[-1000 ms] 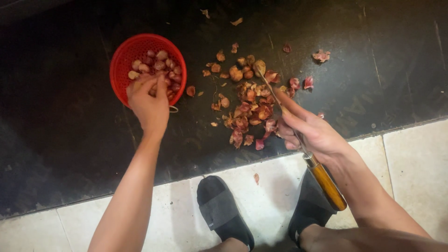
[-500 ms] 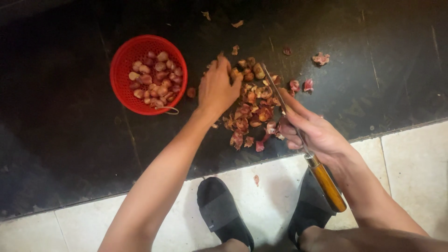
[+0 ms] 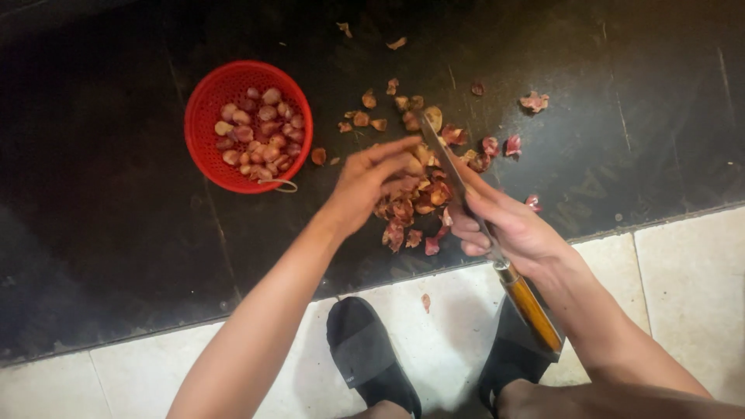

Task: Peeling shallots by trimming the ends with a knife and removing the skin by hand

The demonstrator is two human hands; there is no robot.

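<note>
Currently a peeling step is judged to be in hand: the left hand [image 3: 372, 182] is held over the pile of skins [image 3: 419, 206] on the dark mat [image 3: 116, 248], its fingers curled around what seems to be a small shallot, though the piece itself is mostly hidden. A knife [image 3: 466, 202] is gripped in the right hand [image 3: 508, 229], the blade laid across the pile and pointing away, the wooden handle trailing back along the forearm. Peeled shallots [image 3: 256, 132] are gathered in the red basket [image 3: 203, 105], well apart to the left. A careful meeting of blade edge and held piece is called for next, with fingertips kept clear
</note>
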